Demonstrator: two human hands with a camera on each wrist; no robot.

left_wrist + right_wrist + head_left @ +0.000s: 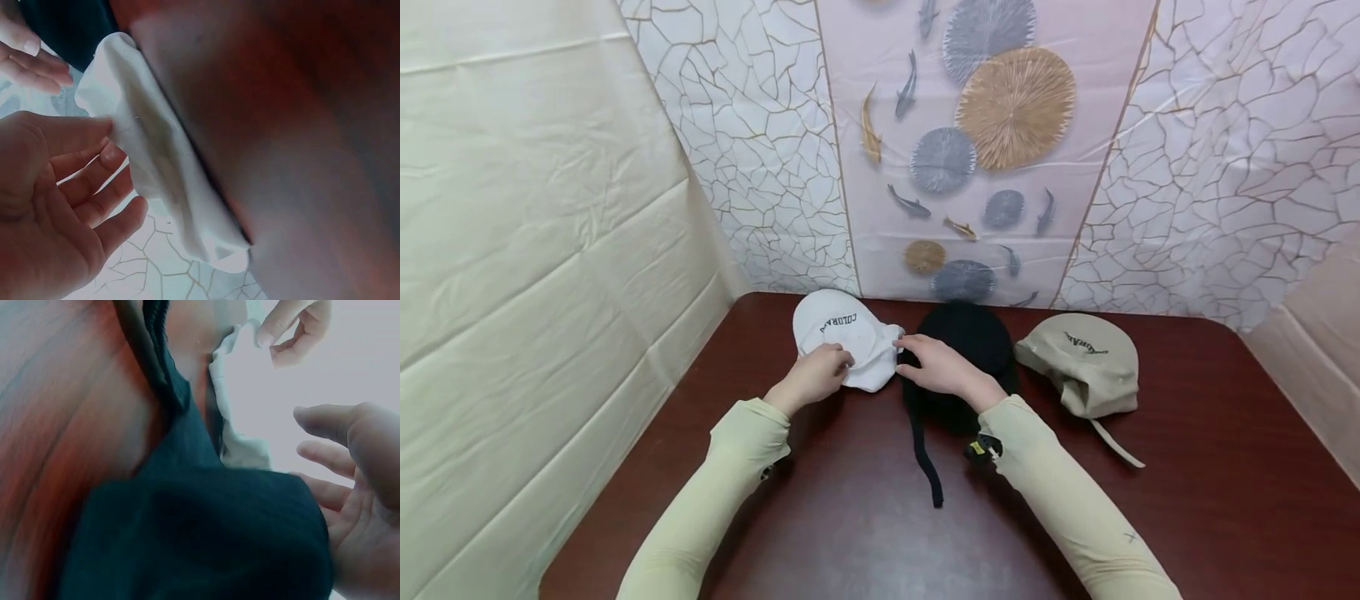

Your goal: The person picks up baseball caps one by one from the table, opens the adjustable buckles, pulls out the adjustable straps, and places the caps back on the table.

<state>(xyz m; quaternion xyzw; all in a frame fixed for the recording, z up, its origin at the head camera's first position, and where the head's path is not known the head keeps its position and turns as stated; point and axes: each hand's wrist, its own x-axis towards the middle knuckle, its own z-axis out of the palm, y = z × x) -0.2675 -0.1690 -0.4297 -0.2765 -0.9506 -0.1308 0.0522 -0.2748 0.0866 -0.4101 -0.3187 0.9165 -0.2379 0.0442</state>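
Note:
A white cap [827, 321] with dark lettering lies at the back left of the table. My left hand [816, 375] pinches its near side; in the left wrist view the thumb [78, 132] lies against the white cloth, the other fingers behind it. At the cap's right edge is my right hand [943, 364], its thumb and fingers apart; whether they touch the cap is unclear. Beneath that hand lies a black cap [966, 329], partly hidden by it, which fills the lower part of the right wrist view. Its black strap [923, 454] trails toward me.
To the right lies a beige cap [1097, 358] with lettering and a loose strap [1116, 444]. A small black and yellow piece [977, 450] sits by the right cuff. Patterned cloth [782, 167] hangs behind the dark red table [865, 517], plain cloth [535, 250] at left.

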